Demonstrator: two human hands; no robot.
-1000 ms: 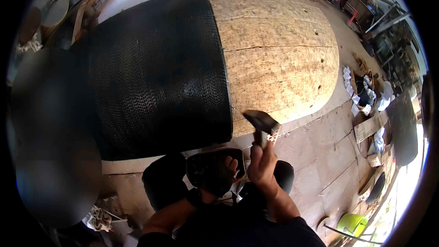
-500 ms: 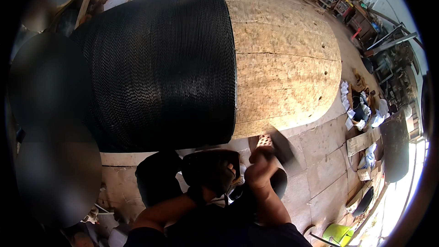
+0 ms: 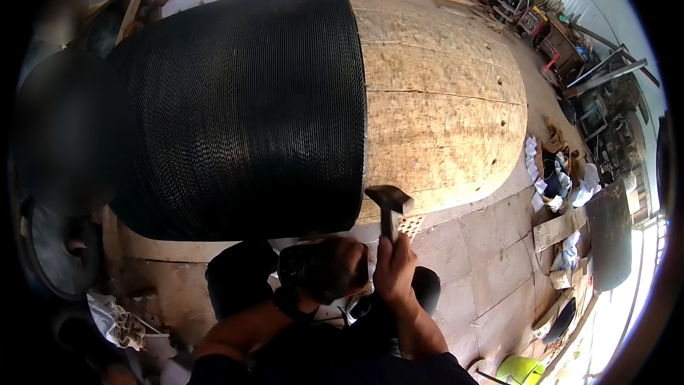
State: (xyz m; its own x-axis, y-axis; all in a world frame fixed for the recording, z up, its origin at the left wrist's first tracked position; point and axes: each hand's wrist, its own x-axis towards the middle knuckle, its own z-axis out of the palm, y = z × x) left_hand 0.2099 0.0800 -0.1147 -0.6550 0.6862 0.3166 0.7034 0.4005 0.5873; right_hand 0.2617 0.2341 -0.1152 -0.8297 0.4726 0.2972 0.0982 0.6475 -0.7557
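Head view: right hand [image 3: 394, 265] fisted around the dark steel hammer [image 3: 388, 204], head up beside the black wire-mesh roll [image 3: 242, 114]; left hand [image 3: 324, 269] clutches something dark.

Cluttered workshop: machinery [image 3: 605, 93], scrap [image 3: 552, 178].

Right hand [image 3: 394, 265] raised, fist closed (left hand [image 3: 335, 271] low, curled).

A cluttered heap of white rags and scraps [image 3: 552, 175] lies on the concrete slab floor [image 3: 491, 257] at the right. A dark rectangular metal sheet [image 3: 609, 232] lies beside it, a lime-green plastic bucket [image 3: 524, 369] sits at the lower edge, and crumpled grey cloth [image 3: 117, 321] lies lower left
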